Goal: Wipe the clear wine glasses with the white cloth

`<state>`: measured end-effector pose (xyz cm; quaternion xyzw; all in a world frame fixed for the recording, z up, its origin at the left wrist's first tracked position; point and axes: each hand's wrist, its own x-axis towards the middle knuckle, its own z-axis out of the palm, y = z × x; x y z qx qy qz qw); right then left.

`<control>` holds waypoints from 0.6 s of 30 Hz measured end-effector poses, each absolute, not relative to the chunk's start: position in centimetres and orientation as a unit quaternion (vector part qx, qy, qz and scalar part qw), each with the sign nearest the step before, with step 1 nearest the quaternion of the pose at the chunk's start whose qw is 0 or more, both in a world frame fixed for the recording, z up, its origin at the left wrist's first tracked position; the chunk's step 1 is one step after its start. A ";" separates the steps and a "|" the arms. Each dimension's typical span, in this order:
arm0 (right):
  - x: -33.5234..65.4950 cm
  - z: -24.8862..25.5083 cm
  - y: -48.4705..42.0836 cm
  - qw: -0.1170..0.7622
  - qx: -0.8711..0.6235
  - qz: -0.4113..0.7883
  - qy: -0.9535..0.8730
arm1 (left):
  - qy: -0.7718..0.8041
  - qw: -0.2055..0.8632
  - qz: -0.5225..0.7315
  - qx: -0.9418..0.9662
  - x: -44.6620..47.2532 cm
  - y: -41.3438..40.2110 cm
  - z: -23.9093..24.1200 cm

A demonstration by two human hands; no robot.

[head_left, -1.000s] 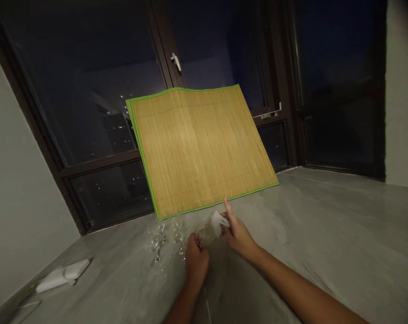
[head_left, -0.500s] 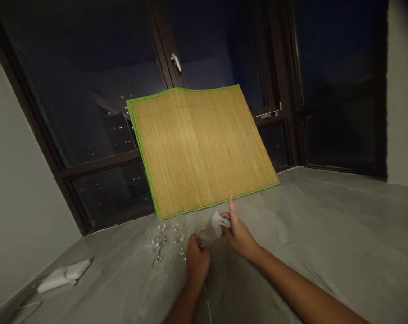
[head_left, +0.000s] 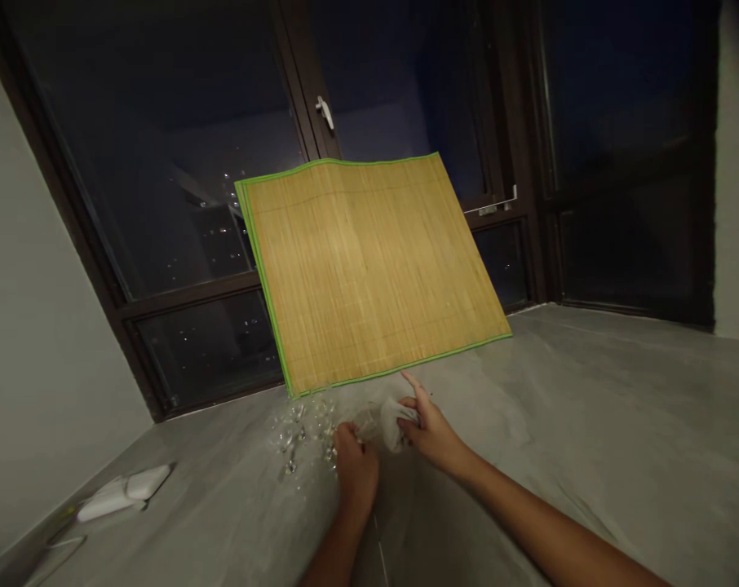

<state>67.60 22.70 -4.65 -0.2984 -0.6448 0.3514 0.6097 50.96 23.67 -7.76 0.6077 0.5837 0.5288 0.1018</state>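
Note:
My left hand (head_left: 356, 463) is closed round a clear glass (head_left: 367, 422), tilted with its bowl toward the right. My right hand (head_left: 427, 428) pinches a crumpled white tissue or thin cloth (head_left: 394, 424) at the glass's right end, its index finger stretched out. The tissue hides part of the bowl, and whether it reaches inside I cannot tell. Just left of my left hand, several clear stemmed glasses (head_left: 291, 436) stand close together on the grey surface (head_left: 504, 489).
A folded bamboo mat (head_left: 375, 269) with green edging leans against the dark window behind the glasses. On the left lies a white bundle (head_left: 125, 493) with a band or cord round it, a thin cable-like loop (head_left: 57, 558) nearby. A window handle (head_left: 325, 112) sits above.
My right hand has turned, its index finger now tipping left, and the tissue has swung down and spread over the glass's end. My left hand stays round the glass. The view shifted slightly.

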 end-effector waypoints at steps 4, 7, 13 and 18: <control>67.1 -4.1 22.0 0.606 -0.278 0.416 -0.619 | 0.585 0.108 0.514 0.618 51.1 23.5 -7.9; 67.0 -3.8 21.7 0.634 -0.270 0.390 -0.611 | 0.564 0.119 0.490 0.654 51.7 22.9 -7.8; 68.3 -4.0 22.4 0.713 -0.369 0.162 -0.574 | 0.536 0.116 0.452 0.704 52.6 22.1 -7.5; 68.4 -4.1 22.7 0.672 -0.366 0.165 -0.622 | 0.539 0.137 0.475 0.682 52.6 22.2 -7.6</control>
